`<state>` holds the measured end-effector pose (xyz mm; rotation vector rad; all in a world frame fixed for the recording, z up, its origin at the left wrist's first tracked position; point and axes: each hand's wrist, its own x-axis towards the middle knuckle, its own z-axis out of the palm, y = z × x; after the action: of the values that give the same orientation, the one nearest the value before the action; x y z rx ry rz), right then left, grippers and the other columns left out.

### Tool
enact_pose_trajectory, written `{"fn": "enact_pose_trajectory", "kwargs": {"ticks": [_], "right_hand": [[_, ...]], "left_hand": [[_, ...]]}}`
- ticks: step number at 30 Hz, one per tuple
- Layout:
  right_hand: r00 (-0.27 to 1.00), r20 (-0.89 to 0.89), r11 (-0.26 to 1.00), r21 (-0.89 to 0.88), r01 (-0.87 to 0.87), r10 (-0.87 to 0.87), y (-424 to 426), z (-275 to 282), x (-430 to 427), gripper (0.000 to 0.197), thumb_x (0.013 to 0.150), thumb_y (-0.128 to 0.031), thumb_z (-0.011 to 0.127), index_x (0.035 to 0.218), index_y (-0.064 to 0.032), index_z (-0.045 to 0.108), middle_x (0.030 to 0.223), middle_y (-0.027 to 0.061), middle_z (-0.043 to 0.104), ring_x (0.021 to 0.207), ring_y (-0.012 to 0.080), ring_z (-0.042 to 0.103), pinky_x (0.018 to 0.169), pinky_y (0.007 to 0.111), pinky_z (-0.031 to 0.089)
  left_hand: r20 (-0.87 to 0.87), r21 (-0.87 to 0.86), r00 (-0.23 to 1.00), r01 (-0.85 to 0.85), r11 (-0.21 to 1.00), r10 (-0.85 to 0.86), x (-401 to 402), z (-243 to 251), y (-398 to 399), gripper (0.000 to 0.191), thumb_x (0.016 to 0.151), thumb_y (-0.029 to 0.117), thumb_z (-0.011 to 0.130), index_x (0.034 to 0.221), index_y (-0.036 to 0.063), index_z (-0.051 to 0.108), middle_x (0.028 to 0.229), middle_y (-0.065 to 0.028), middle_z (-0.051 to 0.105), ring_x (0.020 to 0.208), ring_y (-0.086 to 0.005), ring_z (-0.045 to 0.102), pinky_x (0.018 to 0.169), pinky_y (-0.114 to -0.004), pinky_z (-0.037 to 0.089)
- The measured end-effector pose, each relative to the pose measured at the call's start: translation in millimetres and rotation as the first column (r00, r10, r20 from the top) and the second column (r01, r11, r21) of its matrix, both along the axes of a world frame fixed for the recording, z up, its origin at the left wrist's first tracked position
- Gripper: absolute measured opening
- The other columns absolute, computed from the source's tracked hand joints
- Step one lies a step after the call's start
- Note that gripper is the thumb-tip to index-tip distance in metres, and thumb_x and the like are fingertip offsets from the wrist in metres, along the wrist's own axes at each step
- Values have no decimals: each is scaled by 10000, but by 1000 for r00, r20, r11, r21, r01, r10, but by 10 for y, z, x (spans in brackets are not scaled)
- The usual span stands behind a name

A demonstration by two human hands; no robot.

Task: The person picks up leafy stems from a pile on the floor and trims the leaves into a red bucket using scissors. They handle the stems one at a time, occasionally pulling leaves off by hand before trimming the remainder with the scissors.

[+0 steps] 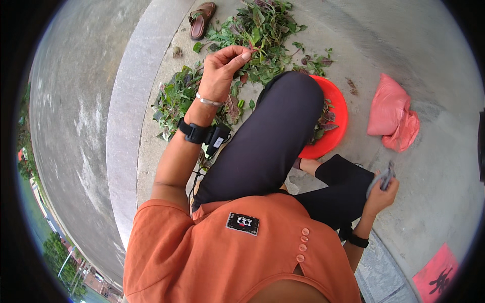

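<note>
Pinched between the thumb and forefinger of my left hand is a thin reddish stem with green leaves. That hand hovers above a heap of leafy greens on the concrete. A second heap of greens lies beside my left forearm. At my right side, my right hand grips a grey hand tool; blur hides its exact kind. A red plastic basin sits by my bent knee, partly covered by it, with green and purple leaves inside.
A brown slipper lies at the far edge of the heap. To the right rests a pink plastic bag, bulging with hidden contents. Red paper with black writing is at lower right. A pale concrete strip curves along the left.
</note>
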<state>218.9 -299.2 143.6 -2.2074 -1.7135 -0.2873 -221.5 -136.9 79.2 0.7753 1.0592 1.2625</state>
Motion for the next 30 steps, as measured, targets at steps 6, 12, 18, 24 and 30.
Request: {"fn": "enact_pose_trajectory", "kwargs": {"ticks": [6, 12, 18, 24, 30], "right_hand": [[906, -200, 926, 8, -379, 372, 479, 592, -842, 412, 636, -109, 856, 904, -5, 562, 781, 134, 531, 657, 333, 545, 575, 386, 448], [747, -232, 775, 58, -629, 623, 495, 771, -858, 367, 594, -53, 806, 858, -12, 554, 736, 100, 513, 599, 279, 536, 518, 360, 428], [723, -178, 741, 63, -668, 667, 267, 767, -821, 407, 567, -113, 828, 856, -10, 560, 742, 98, 527, 612, 291, 554, 525, 385, 441], [745, -167, 762, 68, -644, 645, 99, 795, -774, 431, 557, -136, 846, 855, -7, 563, 748, 107, 533, 631, 309, 566, 536, 395, 444], [768, -171, 783, 42, -621, 618, 24, 764, -710, 402, 556, -97, 831, 846, -11, 566, 738, 104, 518, 606, 293, 556, 521, 385, 436]], "left_hand": [[-58, 329, 989, 150, 932, -138, 331, 579, -331, 79, 917, 72, 674, 960, 9, 691, 911, -3, 678, 847, -67, 593, 770, -220, 493], [-106, 291, 936, 351, 890, -334, 624, 693, -553, 83, 915, 50, 663, 961, -16, 685, 932, -14, 658, 861, -83, 582, 800, -232, 476], [-134, 228, 888, 460, 858, -441, 813, 660, -708, 130, 936, 143, 666, 993, 35, 709, 862, 47, 652, 748, -22, 562, 576, -174, 466], [-101, 203, 862, 507, 838, -497, 937, 579, -751, 140, 942, 163, 661, 1010, 50, 706, 838, 52, 645, 680, -8, 542, 497, -175, 438], [-47, 122, 859, 512, 851, -510, 1011, 630, -785, 142, 950, 164, 648, 1006, 45, 702, 841, 46, 648, 668, -10, 534, 489, -179, 422]]}}
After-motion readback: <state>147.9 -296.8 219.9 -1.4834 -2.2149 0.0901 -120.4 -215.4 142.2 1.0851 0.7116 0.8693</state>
